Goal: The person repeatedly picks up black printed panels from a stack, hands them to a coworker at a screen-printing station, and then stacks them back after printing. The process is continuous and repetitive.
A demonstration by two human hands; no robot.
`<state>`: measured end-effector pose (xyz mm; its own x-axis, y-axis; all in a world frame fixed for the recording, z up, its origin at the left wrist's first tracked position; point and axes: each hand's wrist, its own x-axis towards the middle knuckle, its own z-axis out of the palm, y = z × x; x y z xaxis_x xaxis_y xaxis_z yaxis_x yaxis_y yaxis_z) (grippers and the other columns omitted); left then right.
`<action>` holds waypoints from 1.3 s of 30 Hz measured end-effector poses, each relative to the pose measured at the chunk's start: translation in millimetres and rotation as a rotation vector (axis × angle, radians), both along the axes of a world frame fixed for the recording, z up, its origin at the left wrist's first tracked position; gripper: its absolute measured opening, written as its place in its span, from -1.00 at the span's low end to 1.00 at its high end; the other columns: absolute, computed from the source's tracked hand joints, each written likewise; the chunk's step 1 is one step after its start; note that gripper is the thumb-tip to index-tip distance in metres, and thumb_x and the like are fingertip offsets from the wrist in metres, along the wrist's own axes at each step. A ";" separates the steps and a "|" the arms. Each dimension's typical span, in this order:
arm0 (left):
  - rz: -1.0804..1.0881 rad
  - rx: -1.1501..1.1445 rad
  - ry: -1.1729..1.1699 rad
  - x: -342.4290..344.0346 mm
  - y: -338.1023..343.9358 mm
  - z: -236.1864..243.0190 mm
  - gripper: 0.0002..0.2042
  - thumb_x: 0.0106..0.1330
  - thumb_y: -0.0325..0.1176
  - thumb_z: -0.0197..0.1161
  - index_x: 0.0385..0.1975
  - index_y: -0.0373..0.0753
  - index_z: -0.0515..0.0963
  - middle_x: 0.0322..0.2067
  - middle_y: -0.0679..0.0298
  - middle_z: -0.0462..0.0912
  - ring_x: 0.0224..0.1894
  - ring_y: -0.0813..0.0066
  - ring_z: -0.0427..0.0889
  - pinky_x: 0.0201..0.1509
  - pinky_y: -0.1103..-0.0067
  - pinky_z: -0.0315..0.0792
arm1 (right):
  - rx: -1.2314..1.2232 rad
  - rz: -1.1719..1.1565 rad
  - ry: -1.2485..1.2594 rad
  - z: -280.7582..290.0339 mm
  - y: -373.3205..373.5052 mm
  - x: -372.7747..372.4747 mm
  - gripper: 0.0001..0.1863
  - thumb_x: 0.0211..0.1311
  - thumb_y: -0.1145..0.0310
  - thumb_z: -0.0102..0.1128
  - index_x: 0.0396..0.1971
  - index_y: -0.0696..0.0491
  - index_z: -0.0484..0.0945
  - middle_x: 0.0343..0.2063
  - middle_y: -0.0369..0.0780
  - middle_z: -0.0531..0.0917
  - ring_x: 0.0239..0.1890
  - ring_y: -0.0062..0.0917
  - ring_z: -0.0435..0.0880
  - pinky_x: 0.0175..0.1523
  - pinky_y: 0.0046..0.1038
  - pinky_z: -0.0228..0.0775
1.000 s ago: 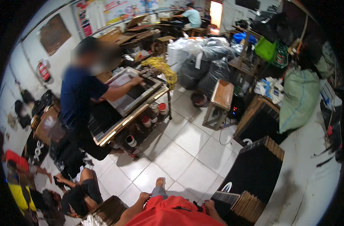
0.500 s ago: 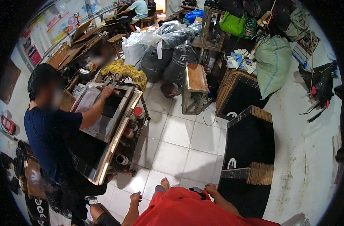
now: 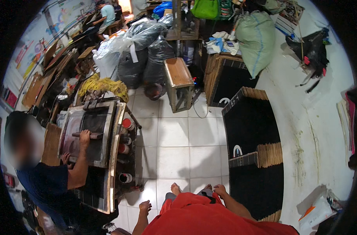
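My left hand (image 3: 145, 206) hangs beside the red cloth (image 3: 186, 215) over my front, fingers loosely bent, with nothing visible in it. On the other side my right hand (image 3: 220, 190) is also empty as far as I can see, its fingers slightly curled. It hangs by the grey shorts, nearest to the stack of black boards (image 3: 246, 156). At the left, a co-worker in a dark shirt (image 3: 45, 186) grips a wooden squeegee (image 3: 96, 136) on a framed printing screen (image 3: 102, 156). The co-worker's other hand rests near the screen's lower edge.
Jars of ink (image 3: 127, 124) stand on a shelf under the printing table. Ahead are a wooden-topped stand (image 3: 180, 72), black plastic bags (image 3: 128, 70) and a round bin (image 3: 153, 92). A pale green sack (image 3: 256, 41) sits by the right wall. Another person (image 3: 107, 15) sits far back.
The view has swung to the right. The co-worker's hand has gone from the screen's far edge to the squeegee, and the screen lies flatter. My hands still hang at my sides.
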<state>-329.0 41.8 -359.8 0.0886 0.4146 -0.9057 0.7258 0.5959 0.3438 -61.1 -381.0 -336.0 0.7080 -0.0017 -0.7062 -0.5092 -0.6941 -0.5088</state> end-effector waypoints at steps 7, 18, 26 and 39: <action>0.051 0.001 -0.069 12.1 -25.3 -1.7 -0.68 0.11 -0.20 0.27 -0.21 -0.26 0.50 -0.38 0.22 0.59 -0.40 0.41 0.56 -0.35 0.48 0.40 | 0.014 0.041 0.113 -12.7 -34.1 -2.5 -0.69 -0.15 0.42 0.22 -0.29 0.12 0.60 -0.37 -0.13 0.65 -0.34 -0.46 0.62 -0.25 -0.47 0.47; 0.123 0.004 0.011 -5.0 -68.1 -6.2 -0.72 0.13 -0.21 0.24 -0.27 -0.27 0.53 -0.42 0.22 0.59 -0.45 0.42 0.56 -0.39 0.47 0.42 | 0.287 -0.170 0.201 -18.9 -18.0 67.7 -0.66 -0.10 0.62 0.07 -0.20 0.17 0.46 -0.56 -0.14 0.57 -0.62 -0.48 0.56 -0.64 -0.51 0.33; 0.130 0.007 0.042 -10.7 -63.4 -3.7 -0.71 0.13 -0.21 0.25 -0.26 -0.28 0.52 -0.40 0.19 0.60 -0.45 0.38 0.57 -0.38 0.47 0.44 | 0.231 -0.038 0.170 -24.0 11.4 75.2 -0.72 0.01 0.62 -0.01 -0.20 0.20 0.40 -0.54 -0.13 0.56 -0.59 -0.50 0.56 -0.62 -0.53 0.34; 0.130 0.067 -0.020 12.3 -12.5 0.4 -0.72 0.12 -0.21 0.25 -0.27 -0.27 0.52 -0.42 0.20 0.60 -0.46 0.41 0.57 -0.41 0.47 0.41 | 0.099 0.148 0.067 -76.5 -15.4 47.1 -0.74 -0.01 0.64 0.05 -0.24 0.29 0.44 -0.52 -0.07 0.59 -0.58 -0.40 0.61 -0.54 -0.44 0.46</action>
<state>-316.8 29.3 -359.3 0.0479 0.4832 -0.8742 0.6365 0.6597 0.3996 -14.0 -396.4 -412.5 0.6466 0.1713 -0.7433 -0.4400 -0.7122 -0.5469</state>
